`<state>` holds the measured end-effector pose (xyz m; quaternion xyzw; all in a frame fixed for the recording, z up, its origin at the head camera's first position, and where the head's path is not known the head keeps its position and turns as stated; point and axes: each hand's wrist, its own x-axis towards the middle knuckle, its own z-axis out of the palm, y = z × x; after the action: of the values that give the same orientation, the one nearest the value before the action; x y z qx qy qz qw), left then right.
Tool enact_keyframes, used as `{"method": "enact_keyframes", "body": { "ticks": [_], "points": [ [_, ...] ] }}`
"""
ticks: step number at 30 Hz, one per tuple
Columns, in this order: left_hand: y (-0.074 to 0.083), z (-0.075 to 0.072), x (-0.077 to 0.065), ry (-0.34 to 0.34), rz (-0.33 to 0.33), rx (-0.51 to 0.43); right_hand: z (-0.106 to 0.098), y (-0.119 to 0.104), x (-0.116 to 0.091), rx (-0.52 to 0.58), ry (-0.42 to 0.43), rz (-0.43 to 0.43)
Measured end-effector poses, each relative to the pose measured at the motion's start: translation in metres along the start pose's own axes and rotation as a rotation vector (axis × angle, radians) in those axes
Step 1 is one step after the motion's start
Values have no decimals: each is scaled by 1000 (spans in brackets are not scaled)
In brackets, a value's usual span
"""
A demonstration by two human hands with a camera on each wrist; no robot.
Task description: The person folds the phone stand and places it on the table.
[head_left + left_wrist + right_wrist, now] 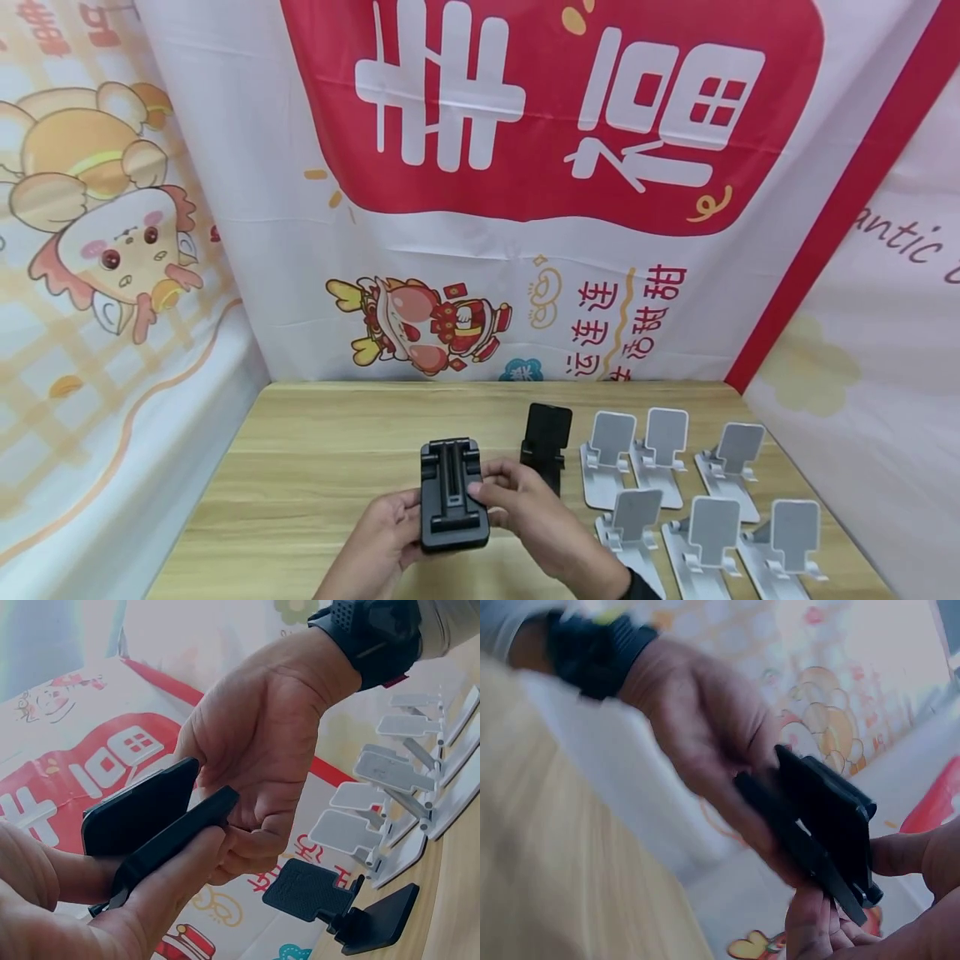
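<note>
A black folding phone stand (442, 529) is held up over the wooden table, its back with the central slotted arm facing the head camera. My left hand (386, 529) grips its left side, fingers behind it. From the right, my right hand (528, 512) pinches its edge, thumb on the front face. In the left wrist view the stand's two plates (142, 810) are spread slightly apart, a narrow gap between them. The right wrist view, somewhat blurred, also shows the parted plates (832, 825) between both hands.
Behind my right hand stands an unfolded black phone stand (547, 429). Several unfolded white phone stands (712, 529) are grouped in two rows on the right of the table (300, 467). A printed cloth (285, 333) hangs at the table's back edge, with more cloth along both sides.
</note>
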<state>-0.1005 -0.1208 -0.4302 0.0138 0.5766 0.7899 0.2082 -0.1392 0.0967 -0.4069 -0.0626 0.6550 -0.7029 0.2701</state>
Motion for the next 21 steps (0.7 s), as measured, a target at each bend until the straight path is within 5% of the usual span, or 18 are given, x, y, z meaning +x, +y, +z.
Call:
{"method": "enact_keyframes", "body": {
  "ticks": [9,18,21],
  "points": [
    [-2,-3,0,-55,-15,-19,-5,0,0,17,-36,35],
    [-1,-18,-5,-321,28,-248,-6,0,-2,13,-40,65],
    [2,-19,-5,-356,33,-283,-6,0,-2,17,-41,68]
  ]
}}
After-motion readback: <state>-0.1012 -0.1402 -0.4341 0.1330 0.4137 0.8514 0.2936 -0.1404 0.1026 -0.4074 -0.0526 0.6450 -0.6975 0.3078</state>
